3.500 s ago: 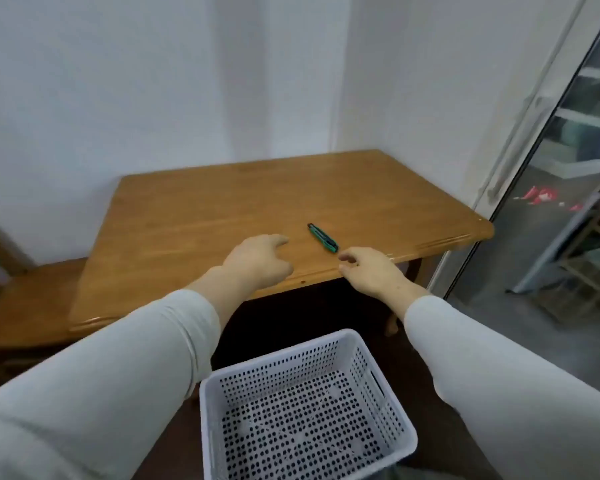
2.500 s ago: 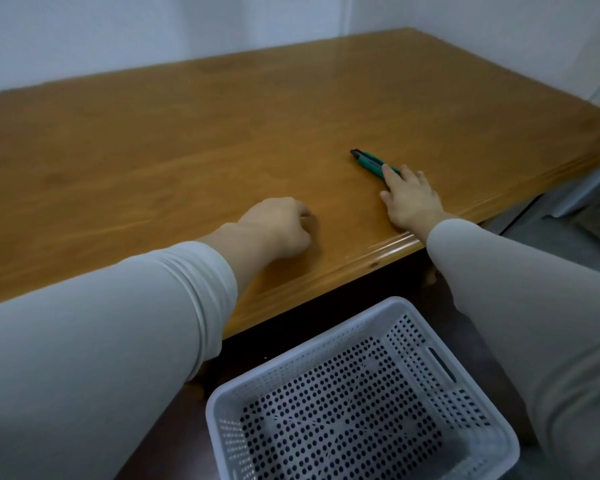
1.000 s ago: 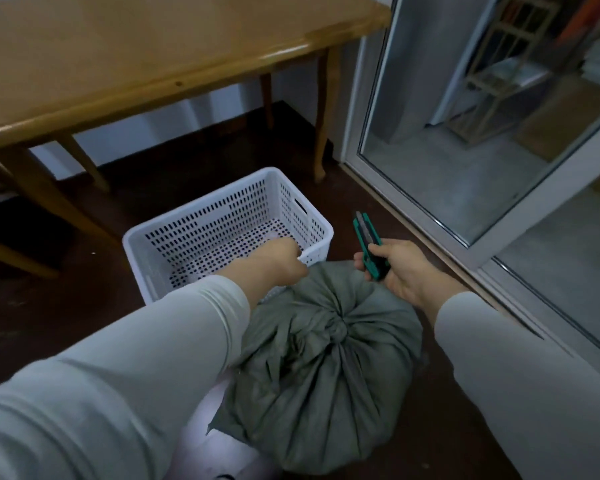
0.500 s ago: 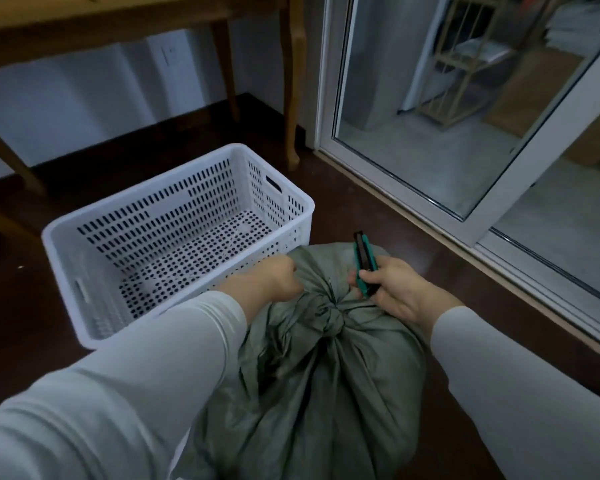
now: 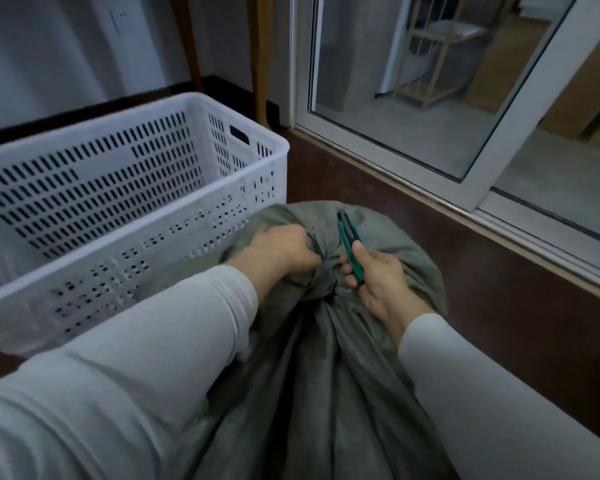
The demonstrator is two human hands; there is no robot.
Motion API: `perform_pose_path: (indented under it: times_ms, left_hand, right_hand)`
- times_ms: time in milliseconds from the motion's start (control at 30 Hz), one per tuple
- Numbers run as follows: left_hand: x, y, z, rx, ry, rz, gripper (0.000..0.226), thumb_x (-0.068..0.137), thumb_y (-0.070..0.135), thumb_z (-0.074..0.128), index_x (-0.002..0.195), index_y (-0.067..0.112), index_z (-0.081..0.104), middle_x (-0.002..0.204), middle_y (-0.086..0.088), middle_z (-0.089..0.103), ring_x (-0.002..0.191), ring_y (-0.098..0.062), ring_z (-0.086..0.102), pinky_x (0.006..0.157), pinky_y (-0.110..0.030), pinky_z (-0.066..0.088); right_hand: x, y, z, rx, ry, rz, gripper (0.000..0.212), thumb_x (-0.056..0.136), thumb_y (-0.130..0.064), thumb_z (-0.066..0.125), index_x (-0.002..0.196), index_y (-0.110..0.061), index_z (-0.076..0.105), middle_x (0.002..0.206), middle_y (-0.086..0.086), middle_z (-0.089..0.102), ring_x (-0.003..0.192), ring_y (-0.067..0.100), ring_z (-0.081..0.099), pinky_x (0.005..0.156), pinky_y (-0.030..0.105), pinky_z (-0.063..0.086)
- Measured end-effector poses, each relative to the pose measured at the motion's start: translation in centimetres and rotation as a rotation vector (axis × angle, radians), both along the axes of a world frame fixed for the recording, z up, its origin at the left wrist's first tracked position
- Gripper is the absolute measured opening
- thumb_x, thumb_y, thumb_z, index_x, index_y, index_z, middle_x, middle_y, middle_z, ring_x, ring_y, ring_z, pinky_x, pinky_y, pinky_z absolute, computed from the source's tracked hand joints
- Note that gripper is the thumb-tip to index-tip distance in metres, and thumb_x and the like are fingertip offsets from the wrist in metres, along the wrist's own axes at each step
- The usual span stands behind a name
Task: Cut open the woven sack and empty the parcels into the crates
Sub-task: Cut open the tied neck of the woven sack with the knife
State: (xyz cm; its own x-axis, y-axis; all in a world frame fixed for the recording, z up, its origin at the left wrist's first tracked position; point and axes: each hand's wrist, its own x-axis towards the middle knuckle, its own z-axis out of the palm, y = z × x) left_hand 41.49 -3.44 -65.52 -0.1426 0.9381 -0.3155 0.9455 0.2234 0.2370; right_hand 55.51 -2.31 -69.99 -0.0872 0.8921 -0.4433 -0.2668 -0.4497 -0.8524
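Observation:
A grey-green woven sack [image 5: 329, 368] stands on the floor in front of me, its top gathered into a tied knot. My left hand [image 5: 281, 249] grips the bunched fabric just left of the knot. My right hand [image 5: 378, 278] is closed around a green utility knife [image 5: 350, 245], which points away from me over the sack's top, right of the knot. A white perforated plastic crate [image 5: 125, 216] sits on the floor to the left, touching the sack. The parcels inside the sack are hidden.
A dark floor [image 5: 499, 323] runs to the right of the sack. A sliding glass door with a white frame [image 5: 492, 168] closes the right side. Wooden table legs [image 5: 258, 57] stand behind the crate, against a white wall.
My view has come closer to the sack. My left hand has shifted onto the gathered fabric beside the knot, and my right hand with the knife has settled on the other side.

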Motion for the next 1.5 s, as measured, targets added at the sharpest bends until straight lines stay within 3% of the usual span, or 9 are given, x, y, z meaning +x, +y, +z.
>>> perform_pose_path:
  times_ms: [300,500,600,700,900,1067,1233,1367,1500]
  left_hand:
    - [1.5,-0.3,-1.9,-0.086,0.123,-0.130,0.068,0.074,0.058,0.067,0.126,0.015,0.053,0.124,-0.009,0.061,0.110,-0.028,0.058,0.090,-0.035,0.050]
    - [1.8,-3.3,-4.5,-0.188,0.083,-0.017,0.066,0.070,0.049,0.076,0.117,0.011,0.050,0.126,-0.012,0.056,0.115,-0.030,0.053,0.090,-0.035,0.044]
    - [2.1,-4.8,-6.6,-0.060,0.212,-0.076,0.109,0.074,0.050,0.071,0.151,0.016,0.000,0.142,-0.015,0.042,0.133,-0.033,0.036,0.106,-0.045,0.031]
    - [2.0,-5.4,-7.8,-0.077,0.119,-0.136,0.116,0.078,0.037,0.071,0.140,0.047,-0.027,0.140,-0.019,0.035,0.127,-0.039,0.042,0.100,-0.049,0.040]
    - [3.7,-4.1,-9.0,-0.141,0.086,0.092,0.111,0.060,0.061,0.072,0.145,0.009,0.025,0.140,-0.011,0.042,0.128,-0.031,0.047,0.105,-0.046,0.040]
    - [3.2,-4.4,-8.8,-0.068,0.113,0.078,0.079,0.058,0.062,0.076,0.120,0.017,0.056,0.125,-0.006,0.059,0.117,-0.027,0.056,0.096,-0.037,0.047]
    - [1.8,-4.1,-7.9,0.110,-0.415,0.263,0.059,0.058,0.034,0.085,0.109,0.013,0.067,0.110,-0.009,0.070,0.099,-0.024,0.066,0.092,-0.037,0.053]
    - [1.7,-4.0,-5.2,0.379,-1.067,0.509,0.049,0.062,0.008,0.084,0.108,0.004,0.068,0.100,-0.011,0.073,0.090,-0.024,0.070,0.085,-0.036,0.057]
    - [3.0,-6.1,-7.6,0.214,-1.261,0.651,0.054,0.067,0.009,0.081,0.116,-0.001,0.062,0.107,-0.018,0.071,0.092,-0.030,0.070,0.085,-0.043,0.057]
  right_hand:
    - [0.5,-0.6,-1.9,0.110,-0.093,-0.036,0.027,0.097,-0.028,0.049,0.081,-0.008,0.059,0.067,0.008,0.062,0.048,0.014,0.055,0.038,0.019,0.044]
    - [0.5,-1.0,-1.8,0.012,-0.080,0.088,0.010,0.091,0.001,0.047,0.082,-0.002,0.052,0.066,0.012,0.052,0.055,0.021,0.052,0.050,0.030,0.050]
    - [1.2,-0.9,-2.0,0.027,-0.238,0.151,0.009,0.091,-0.007,0.051,0.082,-0.005,0.052,0.062,0.010,0.048,0.051,0.021,0.047,0.048,0.030,0.046]
    - [1.8,-1.3,-3.3,0.008,-0.288,0.201,0.011,0.095,-0.012,0.050,0.086,-0.006,0.052,0.065,0.010,0.050,0.055,0.022,0.050,0.051,0.031,0.044]
    - [2.5,-2.4,-4.8,-0.017,-0.299,0.238,0.007,0.097,-0.008,0.045,0.090,-0.007,0.047,0.067,0.011,0.047,0.055,0.022,0.047,0.044,0.026,0.044]
    - [2.4,-2.0,-5.4,-0.020,-0.326,0.211,0.003,0.093,-0.007,0.050,0.096,-0.005,0.050,0.069,0.011,0.051,0.060,0.023,0.050,0.056,0.034,0.047]
    - [1.9,-2.1,-4.7,0.117,-0.484,0.161,0.038,0.087,-0.016,0.061,0.122,-0.001,0.056,0.108,0.016,0.066,0.098,0.033,0.064,0.088,0.044,0.054]
    - [1.3,-0.2,-1.0,0.314,-0.278,0.007,0.022,0.090,-0.012,0.059,0.110,-0.004,0.057,0.086,0.007,0.065,0.080,0.022,0.064,0.077,0.038,0.055]
    - [0.8,-0.7,-2.3,0.252,-0.323,0.079,0.014,0.091,-0.008,0.056,0.103,-0.004,0.060,0.081,0.006,0.064,0.074,0.019,0.062,0.073,0.035,0.052]
